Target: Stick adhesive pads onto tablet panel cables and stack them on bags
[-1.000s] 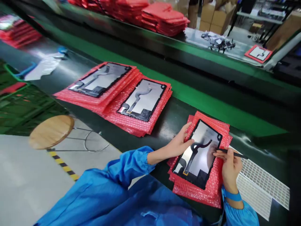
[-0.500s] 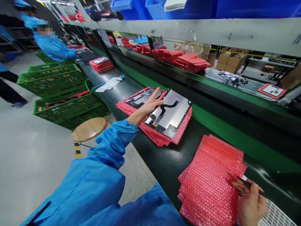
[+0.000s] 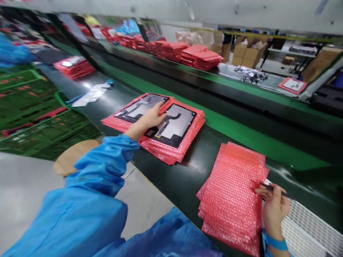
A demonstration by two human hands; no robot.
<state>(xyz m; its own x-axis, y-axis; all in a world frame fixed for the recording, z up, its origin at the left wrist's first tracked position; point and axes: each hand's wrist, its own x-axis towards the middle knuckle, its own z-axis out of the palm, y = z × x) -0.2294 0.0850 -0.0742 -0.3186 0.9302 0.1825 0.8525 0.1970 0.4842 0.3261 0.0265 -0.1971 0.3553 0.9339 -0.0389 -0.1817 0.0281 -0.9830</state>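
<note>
My left hand (image 3: 152, 117), thumb and index finger apart, rests at the left edge of a tablet screen panel (image 3: 175, 125) with a silver back, black border and dark ribbon cable. The panel lies flat on a stack of red bubble-wrap bags (image 3: 184, 151). Another screen panel (image 3: 146, 107) lies on red wrap just left of it, partly behind the hand. Held in my right hand (image 3: 274, 205) are slim black tweezers (image 3: 277, 191), pointing left. That hand is at the right edge of a second pile of red bubble-wrap bags (image 3: 233, 192).
White perforated trays (image 3: 308, 228) lie beneath my right wrist. Farther left on the bench are white sheets (image 3: 92, 94) and a red stack (image 3: 75, 67). Red packs (image 3: 203, 57) line the shelf opposite. Green crates (image 3: 32, 107) and a wooden stool (image 3: 75, 155) stand left. A co-worker's blue sleeve (image 3: 13, 51) shows.
The screen panel under my left hand has gone from tilted to flat on the red stack. My view has turned right. The tweezers remain in my right hand.
</note>
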